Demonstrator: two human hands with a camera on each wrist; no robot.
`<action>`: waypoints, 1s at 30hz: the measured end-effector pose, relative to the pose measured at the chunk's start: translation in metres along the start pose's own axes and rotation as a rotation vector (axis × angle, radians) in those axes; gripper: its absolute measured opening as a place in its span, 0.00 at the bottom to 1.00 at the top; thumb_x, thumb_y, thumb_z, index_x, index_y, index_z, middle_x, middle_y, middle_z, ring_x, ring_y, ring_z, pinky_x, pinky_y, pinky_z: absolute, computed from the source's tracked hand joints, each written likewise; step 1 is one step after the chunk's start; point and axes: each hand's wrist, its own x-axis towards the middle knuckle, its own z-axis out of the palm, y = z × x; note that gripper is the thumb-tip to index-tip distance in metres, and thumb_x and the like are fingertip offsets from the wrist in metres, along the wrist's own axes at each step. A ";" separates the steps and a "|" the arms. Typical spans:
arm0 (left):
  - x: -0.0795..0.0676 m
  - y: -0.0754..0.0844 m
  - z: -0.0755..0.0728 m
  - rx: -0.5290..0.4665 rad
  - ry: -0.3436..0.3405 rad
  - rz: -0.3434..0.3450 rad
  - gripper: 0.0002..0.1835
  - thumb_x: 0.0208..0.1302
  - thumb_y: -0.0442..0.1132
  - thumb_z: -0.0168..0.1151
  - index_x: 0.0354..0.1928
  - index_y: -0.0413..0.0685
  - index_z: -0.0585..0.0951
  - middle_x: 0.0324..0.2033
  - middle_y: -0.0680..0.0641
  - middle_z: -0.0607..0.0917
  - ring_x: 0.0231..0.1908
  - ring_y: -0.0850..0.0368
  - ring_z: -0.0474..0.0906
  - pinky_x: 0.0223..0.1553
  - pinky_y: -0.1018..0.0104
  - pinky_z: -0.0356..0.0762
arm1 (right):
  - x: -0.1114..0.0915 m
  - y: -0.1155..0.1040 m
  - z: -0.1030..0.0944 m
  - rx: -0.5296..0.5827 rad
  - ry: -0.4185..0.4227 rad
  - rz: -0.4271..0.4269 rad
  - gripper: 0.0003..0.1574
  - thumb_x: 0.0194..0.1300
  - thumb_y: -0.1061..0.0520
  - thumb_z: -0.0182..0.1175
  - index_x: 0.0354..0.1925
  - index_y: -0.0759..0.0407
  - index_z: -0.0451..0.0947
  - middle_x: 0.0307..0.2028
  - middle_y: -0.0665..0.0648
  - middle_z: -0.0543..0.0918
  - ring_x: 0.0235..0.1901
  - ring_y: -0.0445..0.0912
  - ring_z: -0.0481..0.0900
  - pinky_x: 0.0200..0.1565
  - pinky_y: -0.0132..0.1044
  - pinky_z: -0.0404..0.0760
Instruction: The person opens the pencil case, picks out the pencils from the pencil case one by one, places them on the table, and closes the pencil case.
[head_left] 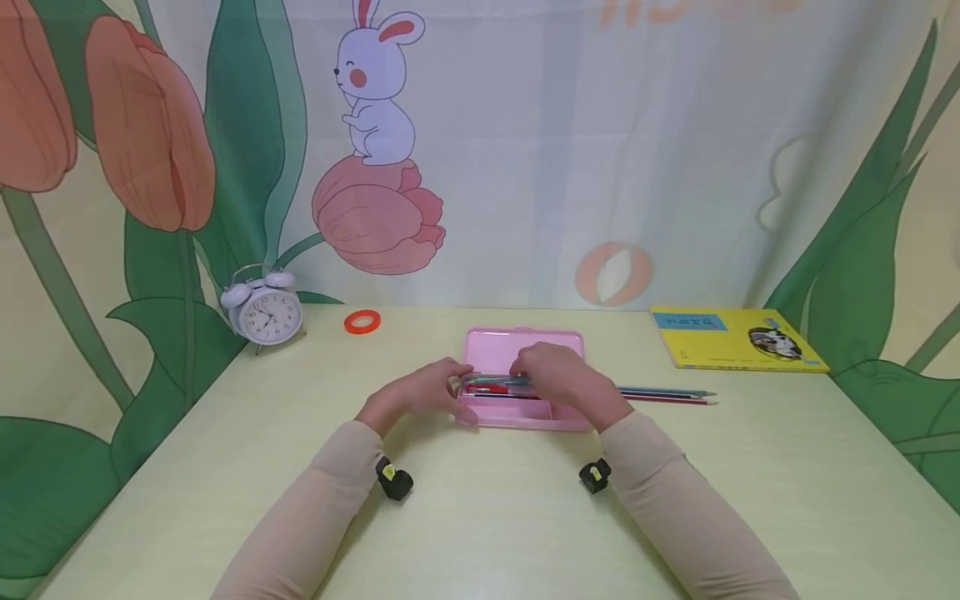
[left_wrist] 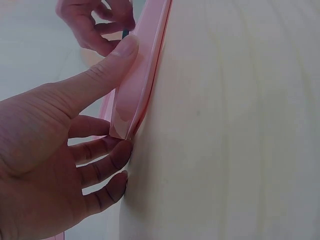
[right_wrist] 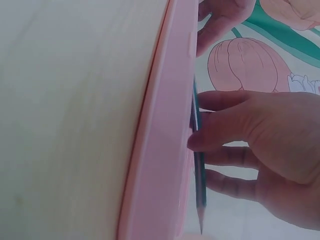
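Note:
An open pink pencil case (head_left: 513, 410) lies on the table with its lid (head_left: 495, 348) folded back. My left hand (head_left: 431, 387) holds the left end, its thumb (left_wrist: 122, 50) against the front wall and the other fingers round the corner. Over the case's right half, my right hand (head_left: 558, 375) pinches a dark green pencil (right_wrist: 198, 185) between thumb and fingers. Several pencils (head_left: 667, 393) jut past the right end, tips pointing right. Inside the case, red and green writing tools (head_left: 487, 388) lie lengthwise, partly hidden by the right hand.
At the back left stand a white alarm clock (head_left: 266, 312) and an orange-red ring of tape (head_left: 362, 322). A yellow book (head_left: 738, 339) lies at the back right. Behind the table hangs a printed curtain (head_left: 510, 167) with tulips and a rabbit.

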 end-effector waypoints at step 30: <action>0.000 -0.001 0.001 0.000 0.009 -0.009 0.53 0.48 0.55 0.80 0.75 0.50 0.65 0.58 0.50 0.73 0.53 0.51 0.71 0.58 0.52 0.70 | -0.089 0.091 -0.027 0.031 -0.014 0.224 0.19 0.61 0.70 0.64 0.50 0.61 0.87 0.41 0.60 0.86 0.33 0.50 0.77 0.39 0.43 0.81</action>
